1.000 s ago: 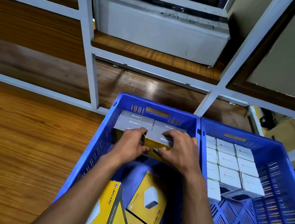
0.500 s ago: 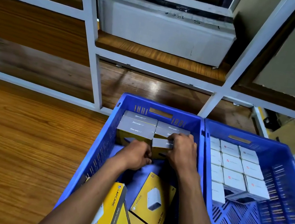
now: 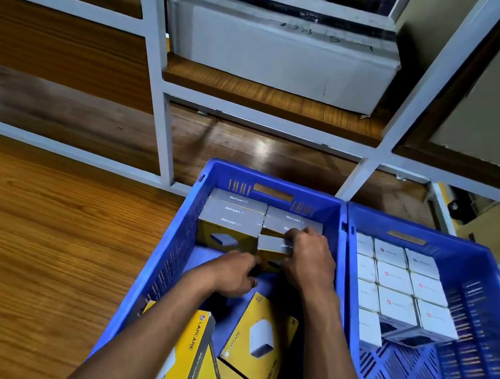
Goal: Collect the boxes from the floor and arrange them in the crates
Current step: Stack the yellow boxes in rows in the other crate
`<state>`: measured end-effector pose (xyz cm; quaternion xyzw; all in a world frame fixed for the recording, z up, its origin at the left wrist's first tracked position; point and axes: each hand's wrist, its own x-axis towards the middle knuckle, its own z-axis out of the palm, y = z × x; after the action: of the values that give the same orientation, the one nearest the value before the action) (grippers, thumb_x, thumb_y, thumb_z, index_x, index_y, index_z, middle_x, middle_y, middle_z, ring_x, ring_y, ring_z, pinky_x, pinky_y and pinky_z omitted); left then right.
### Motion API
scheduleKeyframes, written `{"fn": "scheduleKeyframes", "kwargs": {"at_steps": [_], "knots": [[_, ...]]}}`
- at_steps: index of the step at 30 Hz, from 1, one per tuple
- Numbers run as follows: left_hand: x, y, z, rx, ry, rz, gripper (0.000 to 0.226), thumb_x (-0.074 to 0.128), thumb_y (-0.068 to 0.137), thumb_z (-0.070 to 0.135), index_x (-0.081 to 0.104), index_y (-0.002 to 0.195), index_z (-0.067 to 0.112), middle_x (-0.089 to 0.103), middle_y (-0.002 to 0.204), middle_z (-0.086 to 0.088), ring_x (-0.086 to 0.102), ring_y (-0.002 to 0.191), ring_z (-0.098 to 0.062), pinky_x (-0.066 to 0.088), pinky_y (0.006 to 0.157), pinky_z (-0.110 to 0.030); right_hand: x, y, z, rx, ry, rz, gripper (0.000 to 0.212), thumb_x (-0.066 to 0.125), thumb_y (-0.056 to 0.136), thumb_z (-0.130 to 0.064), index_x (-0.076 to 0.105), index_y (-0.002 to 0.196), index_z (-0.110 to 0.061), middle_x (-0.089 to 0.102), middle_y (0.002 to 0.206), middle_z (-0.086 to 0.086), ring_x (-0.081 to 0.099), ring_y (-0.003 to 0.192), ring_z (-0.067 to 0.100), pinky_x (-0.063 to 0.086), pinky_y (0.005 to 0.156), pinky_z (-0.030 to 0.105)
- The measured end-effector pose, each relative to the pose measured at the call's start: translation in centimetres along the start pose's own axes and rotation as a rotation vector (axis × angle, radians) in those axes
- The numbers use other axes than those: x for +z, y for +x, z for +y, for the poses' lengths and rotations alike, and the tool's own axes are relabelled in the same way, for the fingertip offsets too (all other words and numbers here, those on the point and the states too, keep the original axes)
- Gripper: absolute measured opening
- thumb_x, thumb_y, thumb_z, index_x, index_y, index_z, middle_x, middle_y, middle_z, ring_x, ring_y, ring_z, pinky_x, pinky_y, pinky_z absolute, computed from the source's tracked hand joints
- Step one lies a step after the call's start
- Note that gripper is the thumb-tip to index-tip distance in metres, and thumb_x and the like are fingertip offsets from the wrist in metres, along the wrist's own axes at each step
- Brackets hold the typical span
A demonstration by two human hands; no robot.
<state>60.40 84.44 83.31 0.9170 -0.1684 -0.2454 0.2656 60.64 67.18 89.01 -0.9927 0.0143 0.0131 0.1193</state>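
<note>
In the left blue crate [image 3: 164, 261], both hands seat a small yellow-and-grey box [image 3: 274, 246] against the stacked row: the right hand [image 3: 307, 262] grips its top and side, the left hand [image 3: 234, 274] curls at its lower front. It looks light, rigid cardboard, best held by opposite flat faces.

Left hand [image 3: 233, 272] drawn back and down from the grey-topped yellow box [image 3: 274, 247], off its upper left edge and now low at its front face near the crate floor, fingers curled under. Right hand [image 3: 308, 260] shifted from a grip over the top toward the box's right end, fingers laid along the far edge. Box itself sunk from a raised, tilted hold to a seat lower in the left blue crate [image 3: 164, 261], in front of the right-hand stack of grey-topped boxes [image 3: 289, 220] and beside the left stack [image 3: 232, 216].
</note>
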Motion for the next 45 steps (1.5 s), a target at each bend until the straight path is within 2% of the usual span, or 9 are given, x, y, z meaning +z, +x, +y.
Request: {"fn": "scheduleKeyframes", "kwargs": {"at_steps": [5, 10, 16, 18, 22, 30, 35, 41, 45], "knots": [[-0.8, 0.1, -0.4, -0.033, -0.116, 0.087, 0.025, 0.063, 0.095, 0.023, 0.074, 0.117, 0.026, 0.075, 0.117, 0.0, 0.068, 0.111, -0.017, 0.055, 0.097, -0.032, -1.3, -0.9, -0.6, -0.025, -0.005, -0.019, 0.043, 0.07, 0.073, -0.046, 0.066, 0.113, -0.028, 0.059, 0.109, -0.001, 0.054, 0.109, 0.027, 0.055, 0.084, 0.042], [-1.2, -0.2, 0.3, 0.022, -0.182, 0.155, 0.019, 0.065, 0.097, 0.018, 0.078, 0.107, 0.026, 0.078, 0.104, 0.007, 0.07, 0.098, -0.01, 0.054, 0.085, -0.025, -2.3, -1.6, -0.7, -0.058, -0.053, 0.117, 0.05, 0.05, 0.065, -0.058, 0.064, 0.107, -0.033, 0.061, 0.104, -0.005, 0.054, 0.102, 0.026, 0.047, 0.082, 0.041], [-1.5, -0.4, 1.0, 0.051, -0.209, 0.216, 0.021, 0.064, 0.094, 0.016, 0.08, 0.097, 0.029, 0.078, 0.091, 0.013, 0.067, 0.084, -0.003, 0.038, 0.064, -0.005, -2.8, -1.9, -1.1, -0.091, -0.074, 0.246, 0.055, 0.044, 0.061, -0.057, 0.07, 0.104, -0.035, 0.06, 0.098, -0.007, 0.051, 0.094, 0.025, 0.037, 0.077, 0.038], [-1.7, -0.6, 1.2, 0.058, -0.237, 0.224, 0.023, 0.063, 0.092, 0.014, 0.08, 0.096, 0.029, 0.076, 0.088, 0.016, 0.066, 0.083, 0.001, 0.036, 0.062, 0.0, -3.2, -2.0, -1.3, -0.103, -0.065, 0.275, 0.054, 0.046, 0.062, -0.055, 0.073, 0.105, -0.036, 0.059, 0.096, -0.009, 0.049, 0.092, 0.023, 0.037, 0.078, 0.038], [-2.0, -0.8, 1.5, 0.07, -0.299, 0.253, 0.027, 0.063, 0.092, 0.012, 0.076, 0.088, 0.035, 0.075, 0.083, 0.023, 0.07, 0.088, 0.002, 0.043, 0.071, -0.005, -4.0, -1.9, -1.4, -0.12, -0.092, 0.371, 0.048, 0.059, 0.067, -0.047, 0.076, 0.111, -0.038, 0.059, 0.097, -0.009, 0.045, 0.092, 0.022, 0.036, 0.079, 0.039], [-2.2, -0.9, 1.4, 0.071, -0.327, 0.257, 0.027, 0.062, 0.091, 0.011, 0.079, 0.097, 0.031, 0.078, 0.093, 0.019, 0.072, 0.095, 0.0, 0.056, 0.09, -0.021, -3.1, -1.3, -1.4, -0.053, -0.14, 0.369, 0.049, 0.068, 0.071, -0.04, 0.075, 0.119, -0.04, 0.06, 0.105, -0.006, 0.046, 0.098, 0.024, 0.035, 0.084, 0.041], [-2.2, -0.5, 0.4, -0.084, -0.256, 0.298, 0.023, 0.061, 0.09, 0.013, 0.078, 0.093, 0.029, 0.079, 0.096, 0.01, 0.072, 0.094, -0.01, 0.058, 0.089, -0.028, -2.8, -1.1, -1.3, -0.02, -0.164, 0.359, 0.052, 0.07, 0.072, -0.036, 0.072, 0.124, -0.04, 0.058, 0.108, -0.003, 0.046, 0.1, 0.026, 0.036, 0.084, 0.041], [-2.7, -0.5, -0.7, -0.226, -0.23, 0.399, 0.023, 0.06, 0.087, 0.012, 0.077, 0.096, 0.024, 0.075, 0.103, -0.003, 0.07, 0.097, -0.025, 0.058, 0.087, -0.031, -0.9, -0.5, -0.9, -0.013, -0.226, 0.139, 0.031, 0.074, 0.089, -0.039, 0.074, 0.119, -0.033, 0.055, 0.119, 0.003, 0.051, 0.112, 0.029, 0.047, 0.089, 0.043], [-2.4, -0.2, -0.5, -0.237, -0.238, 0.355, 0.021, 0.061, 0.09, 0.011, 0.075, 0.088, 0.027, 0.077, 0.102, 0.0, 0.071, 0.097, -0.022, 0.059, 0.091, -0.033, -0.5, -0.1, -1.8, 0.05, -0.09, 0.01, 0.027, 0.077, 0.088, -0.023, 0.072, 0.115, -0.022, 0.056, 0.121, 0.008, 0.059, 0.114, 0.033, 0.056, 0.081, 0.046]]}}
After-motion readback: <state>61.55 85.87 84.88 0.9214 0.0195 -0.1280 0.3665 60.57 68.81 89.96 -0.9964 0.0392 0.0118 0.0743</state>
